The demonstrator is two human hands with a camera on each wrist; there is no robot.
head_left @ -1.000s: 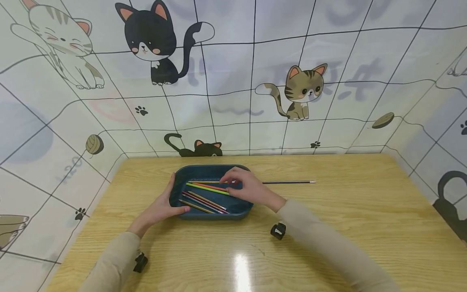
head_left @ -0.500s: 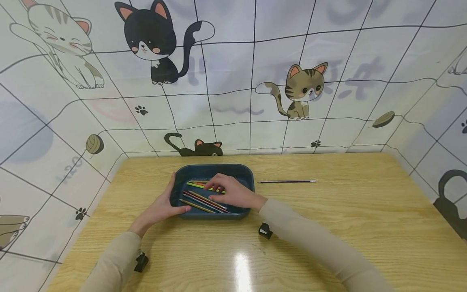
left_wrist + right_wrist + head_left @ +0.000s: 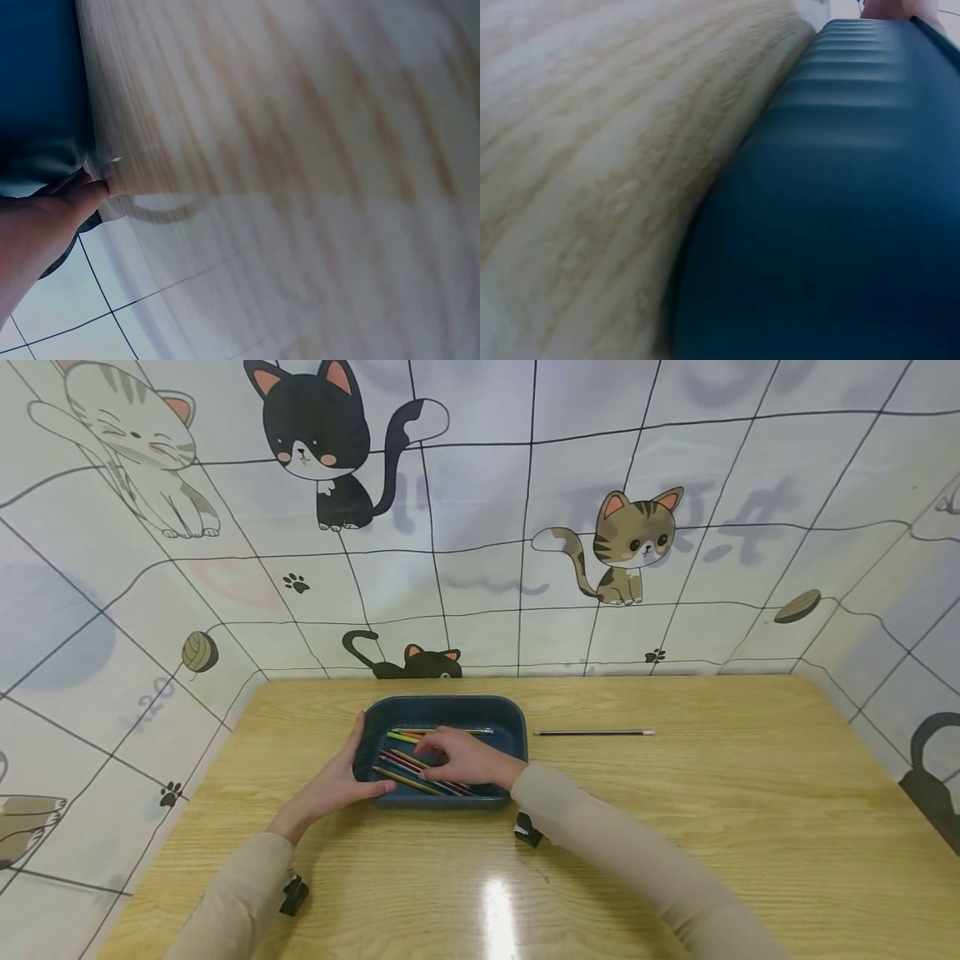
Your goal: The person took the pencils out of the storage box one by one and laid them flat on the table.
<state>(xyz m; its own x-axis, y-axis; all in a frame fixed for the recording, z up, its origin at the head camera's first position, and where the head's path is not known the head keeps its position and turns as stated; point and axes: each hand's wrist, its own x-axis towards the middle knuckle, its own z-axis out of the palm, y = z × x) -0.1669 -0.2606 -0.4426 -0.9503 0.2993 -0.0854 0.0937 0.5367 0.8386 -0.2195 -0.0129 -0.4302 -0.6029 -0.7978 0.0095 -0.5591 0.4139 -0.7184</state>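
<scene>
A dark blue tray [image 3: 450, 702] on the table holds several pencils [image 3: 408, 780], some wood-coloured or maroon. A green one and an orange one lie further back, partly covered by the right hand. My left hand [image 3: 341, 783] holds the tray's left end, its thumb over the near rim and its fingers along the outer side. My right hand [image 3: 468, 760] reaches into the tray above the pencils, thumb and fingertips apart. Whether the fingertips touch a pencil is hard to see. In the right wrist view only the tray's outer wall [image 3: 832, 210] fills the near side.
A dark pencil with a white end [image 3: 596, 732] lies on the wooden table [image 3: 675, 810], right of the tray. Walls printed with cartoon cats [image 3: 630, 547] stand behind the table and at both sides.
My right hand has moved left and nearer inside the tray, from the back pencils to the front ones. One back pencil is uncovered now. The left hand keeps its hold.
</scene>
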